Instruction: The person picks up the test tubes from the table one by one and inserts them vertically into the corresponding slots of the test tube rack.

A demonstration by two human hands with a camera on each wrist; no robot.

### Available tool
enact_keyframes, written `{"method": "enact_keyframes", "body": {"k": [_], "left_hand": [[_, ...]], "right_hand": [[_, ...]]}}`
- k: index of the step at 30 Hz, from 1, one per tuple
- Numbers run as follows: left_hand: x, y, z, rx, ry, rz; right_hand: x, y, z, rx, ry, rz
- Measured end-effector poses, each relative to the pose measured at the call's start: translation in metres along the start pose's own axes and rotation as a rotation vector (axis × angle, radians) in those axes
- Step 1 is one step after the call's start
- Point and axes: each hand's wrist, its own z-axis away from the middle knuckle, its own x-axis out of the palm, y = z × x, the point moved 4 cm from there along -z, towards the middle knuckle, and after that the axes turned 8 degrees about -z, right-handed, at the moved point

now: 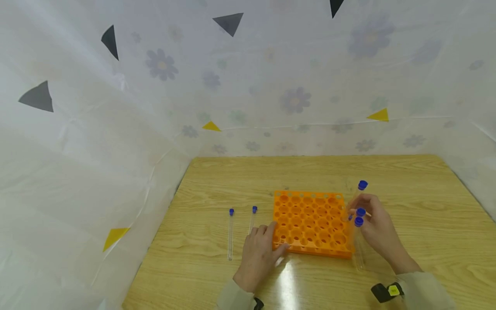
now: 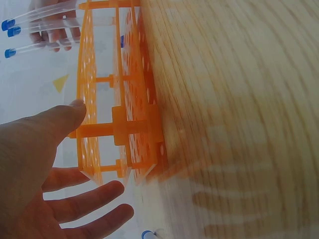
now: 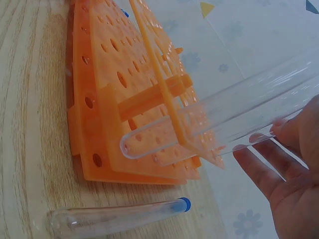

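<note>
An orange test tube rack (image 1: 310, 219) with rows of round holes stands on the table. My left hand (image 1: 258, 249) rests at its left front corner; the thumb touches the front edge, and the other fingers extend along the left end. At the right end, my right hand (image 1: 377, 226) holds clear test tubes (image 3: 239, 114) with blue caps (image 1: 362, 185). Three such caps show around this hand in the head view. In the right wrist view, a tube bottom reaches down by the rack's end; I cannot tell whether it passes through a hole.
Two capped tubes lie left of the rack: one farther out (image 1: 230, 237), the other partly hidden by the left hand (image 1: 253, 219). Another capped tube (image 3: 119, 216) lies on the wooden table (image 1: 193, 275) by the rack's right end. Pale patterned sheeting (image 1: 252, 86) surrounds the table.
</note>
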Motion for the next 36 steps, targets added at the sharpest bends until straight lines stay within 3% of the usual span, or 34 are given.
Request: {"method": "enact_keyframes", "body": {"k": [5, 10, 17, 25, 32, 36], "left_hand": [[0.0, 0.0, 0.0, 0.002, 0.0, 0.001], [-0.001, 0.0, 0.0, 0.014, 0.027, -0.005], [-0.003, 0.001, 0.001, 0.034, 0.071, -0.019], [-0.003, 0.001, 0.001, 0.037, 0.07, -0.029], [-0.002, 0.002, 0.0, 0.031, 0.057, -0.029], [-0.002, 0.002, 0.0, 0.025, 0.041, -0.029]], "right_hand": [[0.002, 0.005, 0.001, 0.022, -0.036, 0.084], [0.002, 0.008, 0.003, 0.024, -0.06, 0.101], [0.005, 0.009, 0.003, -0.039, -0.067, 0.125], [0.007, 0.014, 0.004, -0.066, -0.06, 0.082], [0.005, 0.018, 0.005, -0.071, -0.069, 0.188], [0.006, 0.019, 0.005, -0.087, -0.062, 0.186]]}}
